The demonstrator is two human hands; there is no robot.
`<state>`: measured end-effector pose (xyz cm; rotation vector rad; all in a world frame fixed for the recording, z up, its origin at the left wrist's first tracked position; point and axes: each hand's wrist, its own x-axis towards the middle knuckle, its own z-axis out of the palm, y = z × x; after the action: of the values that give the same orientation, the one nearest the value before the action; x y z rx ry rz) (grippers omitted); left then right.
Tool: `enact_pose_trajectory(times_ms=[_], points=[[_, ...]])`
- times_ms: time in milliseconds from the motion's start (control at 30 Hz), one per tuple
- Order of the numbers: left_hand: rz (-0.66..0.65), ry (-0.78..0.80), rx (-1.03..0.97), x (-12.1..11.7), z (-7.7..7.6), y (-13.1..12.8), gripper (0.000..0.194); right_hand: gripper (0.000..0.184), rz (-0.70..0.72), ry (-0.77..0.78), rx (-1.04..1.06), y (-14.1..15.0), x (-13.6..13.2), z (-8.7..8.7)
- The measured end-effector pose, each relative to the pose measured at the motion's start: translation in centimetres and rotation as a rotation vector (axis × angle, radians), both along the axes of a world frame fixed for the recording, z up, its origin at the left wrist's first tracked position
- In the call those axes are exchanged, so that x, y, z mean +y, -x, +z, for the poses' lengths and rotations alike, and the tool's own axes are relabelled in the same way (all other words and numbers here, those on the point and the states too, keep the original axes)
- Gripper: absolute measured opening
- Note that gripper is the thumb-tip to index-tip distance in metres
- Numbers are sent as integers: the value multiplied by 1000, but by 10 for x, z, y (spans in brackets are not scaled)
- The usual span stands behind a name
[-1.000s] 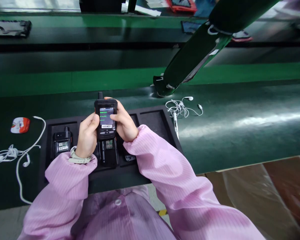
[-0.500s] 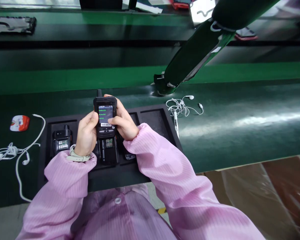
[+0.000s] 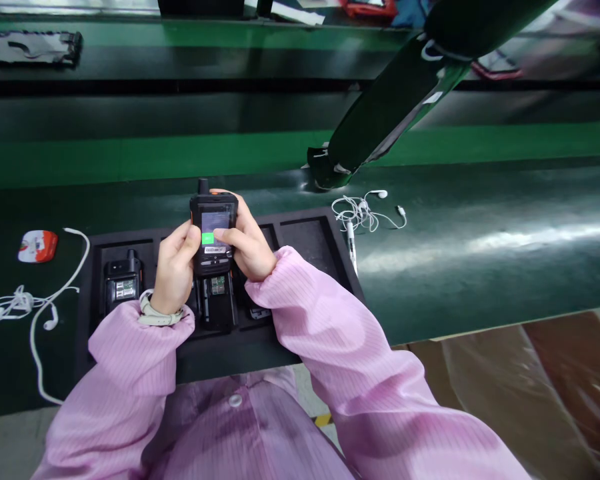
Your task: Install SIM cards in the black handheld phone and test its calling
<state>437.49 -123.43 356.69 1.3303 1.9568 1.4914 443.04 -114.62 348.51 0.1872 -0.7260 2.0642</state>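
Note:
Between my two hands is a black handheld radio (image 3: 214,262) with a stubby antenna and a lit screen, held upright above the tray. My left hand (image 3: 176,270) grips its left edge, thumb at the front. Around its right side my right hand (image 3: 250,243) is closed, with the thumb over the screen beside a bright green patch. Below, the black tray (image 3: 307,233) has several compartments. One radio (image 3: 123,283) lies in the left compartment with its inside showing, and another opened radio (image 3: 220,307) lies under my hands. A third device is partly hidden by my right sleeve.
White earphones (image 3: 363,212) and a pen (image 3: 352,248) lie right of the tray. On the left are a white cable (image 3: 36,353), more earphones (image 3: 17,307) and a red-and-white object (image 3: 37,247). A dark green post (image 3: 375,120) slants up behind the table.
The screen has switched from green text lines to a view with a solid green patch. The radio and both hands have shifted slightly right, and the right thumb has moved a little higher.

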Motion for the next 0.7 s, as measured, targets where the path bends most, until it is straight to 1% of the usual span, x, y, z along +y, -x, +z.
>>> enact_pose_trajectory(times_ms=[100,133,233,333,400,533,633,700], points=[[12,24,34,-1,-2,2,33,50,-32,57,-35,4,0,2],[12,31,35,-1,-2,2,34,49,-25,76,-36,5,-1,2],[8,34,-10,0,-1,0,34,54,10,101,-3,6,-1,3],[8,25,-70,2,0,-4,35,54,7,73,16,4,-1,1],[14,17,-98,3,1,-5,36,61,-8,29,11,0,-1,0],[7,-10,-134,3,3,-6,42,84,-31,-80,-20,-6,-2,-1],[11,-23,-137,3,3,-7,46,91,-54,-120,-29,-7,-3,-1],[20,-25,-137,3,3,-7,45,91,-56,-124,-26,-6,-3,-1]])
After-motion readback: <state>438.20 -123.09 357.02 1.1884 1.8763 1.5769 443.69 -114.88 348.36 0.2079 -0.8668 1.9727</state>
